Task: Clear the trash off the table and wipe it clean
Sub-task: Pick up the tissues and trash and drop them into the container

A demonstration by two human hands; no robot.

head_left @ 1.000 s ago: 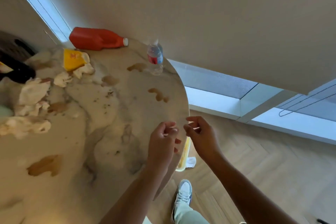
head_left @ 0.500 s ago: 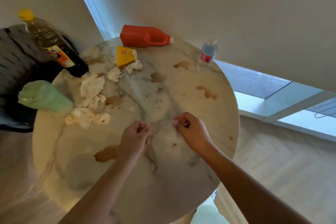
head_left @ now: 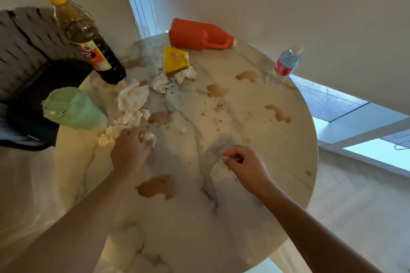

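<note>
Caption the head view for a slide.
Left hand grips crumpled white tissue on the stained round marble table; right hand hovers, fingers curled.

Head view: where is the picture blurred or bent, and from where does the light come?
Head view: wide-angle bends the round table and leans the oil bottle outward; its yellow cap is smeared by motion blur; daylight enters from the window at right; both hands look fairly sharp.

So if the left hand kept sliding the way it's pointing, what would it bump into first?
The left hand already touches crumpled tissue; straight on lies the bigger tissue wad, then probably the dark oil bottle. Depth is unclear.
</note>
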